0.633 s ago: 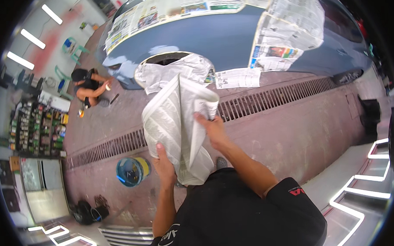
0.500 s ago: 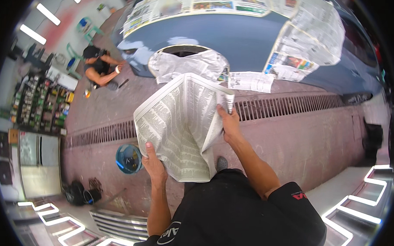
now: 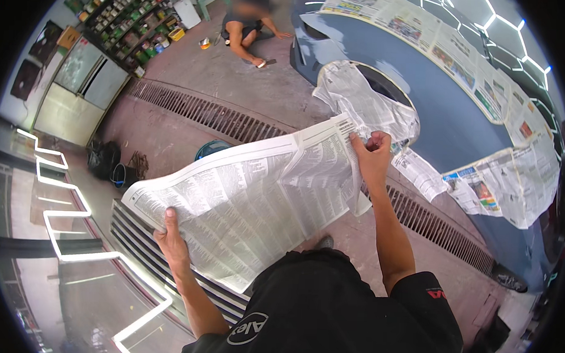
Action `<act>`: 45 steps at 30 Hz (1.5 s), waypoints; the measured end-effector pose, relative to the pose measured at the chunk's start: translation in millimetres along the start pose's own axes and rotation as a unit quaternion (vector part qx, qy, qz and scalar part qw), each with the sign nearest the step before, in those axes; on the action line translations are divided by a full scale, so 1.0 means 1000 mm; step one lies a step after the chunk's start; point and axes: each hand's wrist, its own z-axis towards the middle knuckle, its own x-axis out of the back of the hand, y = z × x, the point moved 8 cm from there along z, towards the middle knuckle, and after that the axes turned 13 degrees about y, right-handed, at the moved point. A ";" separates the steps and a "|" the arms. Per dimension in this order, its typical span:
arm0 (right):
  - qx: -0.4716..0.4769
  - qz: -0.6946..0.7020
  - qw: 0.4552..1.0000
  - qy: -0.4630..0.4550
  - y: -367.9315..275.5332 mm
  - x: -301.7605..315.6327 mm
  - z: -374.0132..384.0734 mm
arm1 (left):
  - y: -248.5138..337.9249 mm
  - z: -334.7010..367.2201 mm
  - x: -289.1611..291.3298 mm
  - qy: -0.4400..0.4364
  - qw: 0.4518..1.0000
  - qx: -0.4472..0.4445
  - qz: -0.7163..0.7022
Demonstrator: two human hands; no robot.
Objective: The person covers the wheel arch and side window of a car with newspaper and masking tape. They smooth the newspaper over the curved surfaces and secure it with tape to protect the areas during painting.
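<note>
Both my hands hold a large newspaper sheet [image 3: 251, 194] spread out in front of my body, its page covered in dense small print. At its lower left side my left hand [image 3: 173, 240] grips the edge, thumb on top and fingers hidden beneath. My right hand [image 3: 371, 156] pinches the upper right corner, where a loose part of the sheet hangs down. Beyond it stands a blue-grey car [image 3: 435, 88] with light primer patches. Newspaper masking [image 3: 353, 98] surrounds its wheel arch, and more newspaper [image 3: 518, 185] is taped to its side and along the top.
A floor grate [image 3: 204, 114] runs across the floor. Another person [image 3: 244, 29] crouches near the car's end. Paint cans fill a shelf [image 3: 126, 28] beside a metal cabinet [image 3: 80, 82]. Partly behind the newspaper is a blue bucket [image 3: 212, 149]; black bags [image 3: 104, 161] lie farther left.
The newspaper has been opened out wider, my left hand moving left and down with its edge. The view has turned left, so the car now appears farther right.
</note>
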 end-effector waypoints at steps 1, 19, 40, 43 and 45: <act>0.007 0.012 1.000 -0.022 -0.001 -0.024 -0.003 | 0.005 0.005 0.005 0.011 1.000 0.012 -0.021; -0.114 0.158 0.818 -0.542 -0.099 -0.452 -0.311 | -0.018 0.157 0.265 0.409 0.902 0.130 -0.045; 0.161 0.107 0.732 -0.654 -0.248 -0.609 -0.315 | 0.045 -0.212 0.302 0.732 0.637 0.192 0.144; 0.208 0.083 0.755 -0.616 -0.245 -0.627 -0.337 | 0.057 -0.311 0.295 0.793 0.554 0.200 0.158; 0.078 0.014 0.726 -0.683 -0.224 -0.630 -0.383 | 0.067 -0.393 0.279 0.829 0.477 0.230 0.179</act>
